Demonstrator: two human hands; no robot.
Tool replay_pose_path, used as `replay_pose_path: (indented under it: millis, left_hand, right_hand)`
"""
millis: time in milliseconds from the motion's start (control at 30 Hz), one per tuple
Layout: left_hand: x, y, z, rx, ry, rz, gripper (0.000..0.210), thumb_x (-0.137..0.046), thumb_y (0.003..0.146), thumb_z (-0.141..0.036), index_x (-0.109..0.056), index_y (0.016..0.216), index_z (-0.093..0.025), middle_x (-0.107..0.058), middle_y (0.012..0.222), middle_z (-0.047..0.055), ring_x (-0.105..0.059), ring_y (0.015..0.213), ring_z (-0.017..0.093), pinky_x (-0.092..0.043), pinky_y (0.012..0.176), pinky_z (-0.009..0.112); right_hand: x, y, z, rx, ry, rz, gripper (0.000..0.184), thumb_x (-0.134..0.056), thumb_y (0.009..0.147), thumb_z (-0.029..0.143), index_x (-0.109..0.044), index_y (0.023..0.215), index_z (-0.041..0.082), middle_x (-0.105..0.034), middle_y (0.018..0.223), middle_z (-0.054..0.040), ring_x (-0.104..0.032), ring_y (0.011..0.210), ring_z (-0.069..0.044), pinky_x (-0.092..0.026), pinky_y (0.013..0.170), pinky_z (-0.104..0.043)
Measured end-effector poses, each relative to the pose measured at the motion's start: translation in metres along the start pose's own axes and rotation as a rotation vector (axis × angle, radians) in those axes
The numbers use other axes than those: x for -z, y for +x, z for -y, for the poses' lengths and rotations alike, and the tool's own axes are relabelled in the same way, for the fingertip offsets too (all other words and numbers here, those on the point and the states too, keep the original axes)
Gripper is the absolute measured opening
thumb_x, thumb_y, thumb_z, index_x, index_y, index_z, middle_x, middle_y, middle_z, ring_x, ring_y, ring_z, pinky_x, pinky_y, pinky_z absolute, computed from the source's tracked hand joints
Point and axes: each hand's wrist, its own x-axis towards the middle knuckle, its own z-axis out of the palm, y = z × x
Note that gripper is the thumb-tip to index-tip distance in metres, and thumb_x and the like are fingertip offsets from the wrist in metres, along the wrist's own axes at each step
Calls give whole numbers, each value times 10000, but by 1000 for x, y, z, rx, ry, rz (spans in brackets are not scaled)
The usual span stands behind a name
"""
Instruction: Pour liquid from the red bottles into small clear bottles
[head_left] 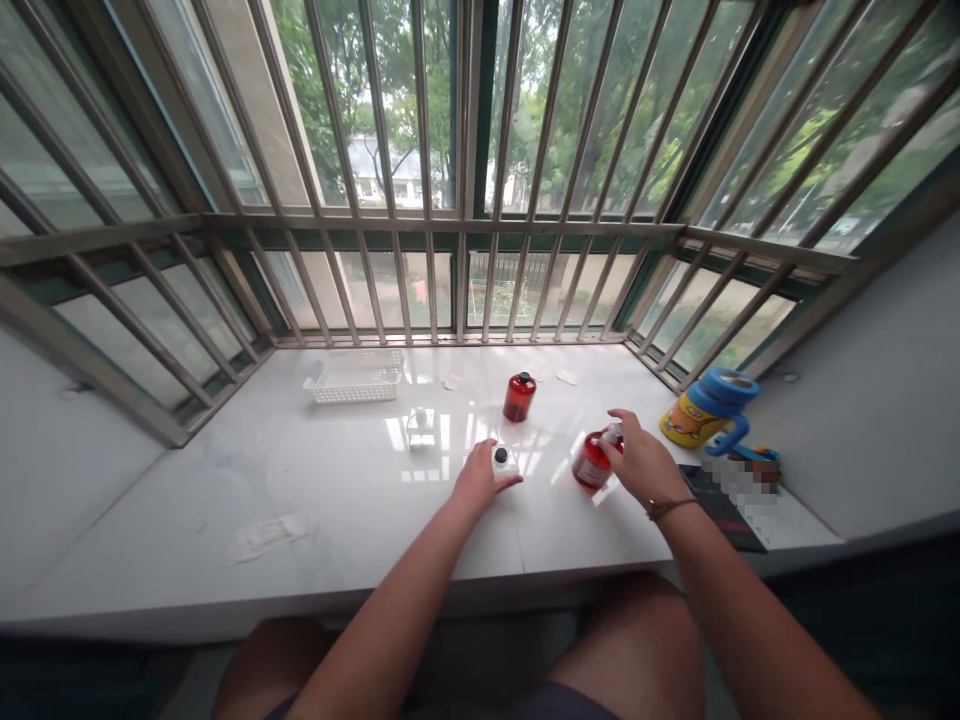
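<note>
My left hand is closed round a small clear square bottle with a black top, standing at the middle of the white ledge. To its right, my right hand grips the whitish, see-through cap at the top of a red bottle with a pale label. That bottle leans slightly; whether its base touches the ledge I cannot tell. Behind both hands stands a second red bottle with a black top. A clear bottle with a rounded clear top stands left of my left hand.
A white plastic basket lies at the back left, before the metal window bars. At the right are a blue and yellow mug and a dark flat pouch. A whitish flat wrapper lies on the white ledge.
</note>
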Motion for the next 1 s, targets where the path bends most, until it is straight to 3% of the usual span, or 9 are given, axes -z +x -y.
replay_pose_path:
  millis: [133,233,333,433,567,667,800,900,1000]
  left_hand:
    - [-39,20,-19,-81,-22,42,1031,-943,739,-449,-399,1585,-223,-453,1653,242,-433,1563,450,-381,1281,635]
    - [-43,17,-23,-140,-12,26,1202,-981,689,-464,-287,1645,-247,-320,1738,233,-308,1628,463,-316,1318,663]
    - [-19,6,-20,-190,61,-54,1115,-907,795,-496,-253,1657,-226,-287,1754,226,-230,1662,437,-254,1351,649]
    - [25,0,-12,-242,180,-244,856,-734,961,-471,-279,1640,-218,-303,1749,212,-188,1682,386,-215,1365,630]
    - [86,10,3,-250,270,-483,755,-699,983,-433,-327,1597,-202,-284,1754,212,-152,1692,363,-192,1371,615]
    - [117,27,15,-189,214,-522,833,-793,910,-426,-347,1582,-217,-346,1725,202,-198,1680,361,-226,1365,586]
    - [135,46,30,104,26,-434,842,-878,820,-430,-440,1508,-218,-514,1615,198,-471,1535,367,-404,1252,533]
    - [136,54,38,193,-42,-363,508,-857,817,-360,-641,1256,-226,-728,1354,133,-661,1315,341,-491,1138,479]
    - [132,54,43,188,-77,-374,236,-763,875,-321,-699,1087,-239,-790,1217,80,-691,1260,303,-515,1091,426]
  right_hand:
    - [1,14,-19,7,40,4,434,-584,949,311,-575,1364,185,-751,1112,-126,-725,957,-274,-552,796,-358]
    - [2,15,-19,155,39,-114,423,-589,951,362,-604,1319,154,-678,1290,-191,-659,1204,-334,-549,1033,-469]
    - [9,11,-1,268,16,-293,445,-594,993,441,-613,1324,144,-616,1386,-229,-548,1364,-382,-450,1186,-568]
    - [16,15,31,369,95,-364,389,-559,1042,436,-621,1326,178,-592,1446,-205,-523,1395,-348,-419,1232,-544]
    - [-4,49,81,420,288,-237,389,-577,1025,424,-623,1330,187,-594,1464,-190,-529,1409,-324,-426,1237,-521]
    - [-38,88,108,220,376,-91,493,-656,949,420,-602,1357,149,-597,1476,-207,-519,1429,-341,-409,1244,-519]
    - [-84,127,133,25,413,-39,456,-700,892,412,-632,1237,121,-692,1224,-204,-668,1135,-305,-542,1040,-436]
    - [-111,131,152,-50,469,-3,347,-672,902,392,-644,1154,155,-699,1089,-125,-666,909,-218,-562,903,-351]
    - [-133,116,178,-74,533,-12,354,-599,955,441,-647,1175,168,-673,1111,-123,-644,874,-210,-560,894,-363]
